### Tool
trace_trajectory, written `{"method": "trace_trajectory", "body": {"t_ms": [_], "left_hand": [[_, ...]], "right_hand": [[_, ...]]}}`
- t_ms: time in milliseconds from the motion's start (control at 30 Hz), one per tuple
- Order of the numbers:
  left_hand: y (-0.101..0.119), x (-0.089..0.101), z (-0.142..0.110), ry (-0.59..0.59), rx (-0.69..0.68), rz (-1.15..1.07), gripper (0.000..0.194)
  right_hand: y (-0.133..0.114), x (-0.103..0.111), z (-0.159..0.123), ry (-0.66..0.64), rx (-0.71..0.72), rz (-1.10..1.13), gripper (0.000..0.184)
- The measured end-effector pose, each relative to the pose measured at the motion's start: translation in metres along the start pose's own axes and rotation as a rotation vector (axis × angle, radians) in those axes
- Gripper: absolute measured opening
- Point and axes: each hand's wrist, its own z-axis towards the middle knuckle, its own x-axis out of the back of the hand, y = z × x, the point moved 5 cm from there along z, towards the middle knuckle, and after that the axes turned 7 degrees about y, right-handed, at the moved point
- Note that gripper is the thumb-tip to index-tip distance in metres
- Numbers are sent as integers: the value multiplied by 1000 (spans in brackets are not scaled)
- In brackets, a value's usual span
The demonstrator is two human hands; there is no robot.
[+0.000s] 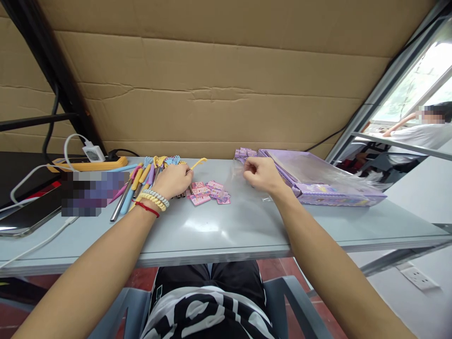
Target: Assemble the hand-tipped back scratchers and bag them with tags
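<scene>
My left hand (pixel 172 181), with braided bands and a red cord at the wrist, is closed around a slender yellow piece (pixel 198 163) whose thin end sticks out past the fingertips. Beside and partly under it lies a bunch of pastel, slim-handled items (pixel 136 181), some with metal shafts; their exact kind is unclear. Small pink printed cards (pixel 201 192) are scattered between my hands. My right hand (pixel 259 172) is closed on what looks like a clear plastic bag (pixel 236 175), its fingertips partly hidden. A small purple pile (pixel 244 153) sits just behind it.
A purple flat box (pixel 339 195) with clear film stands on the right of the grey desk (pixel 212 235). At left are a phone (pixel 31 212), white cables and a yellow power strip (pixel 92 164). Cardboard (pixel 212 94) backs the desk. Another person (pixel 420 134) sits far right.
</scene>
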Motion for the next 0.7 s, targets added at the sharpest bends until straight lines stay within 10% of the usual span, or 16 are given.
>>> {"method": "trace_trajectory", "body": {"t_ms": [200,700], "left_hand": [[5,-1,-2,-7,-1,-1,31],[8,1,-4,1,-39,8,29]], "right_hand": [[2,0,2,52,76,-224,17],[17,-73,-5,-587,-37,-209,53]]}}
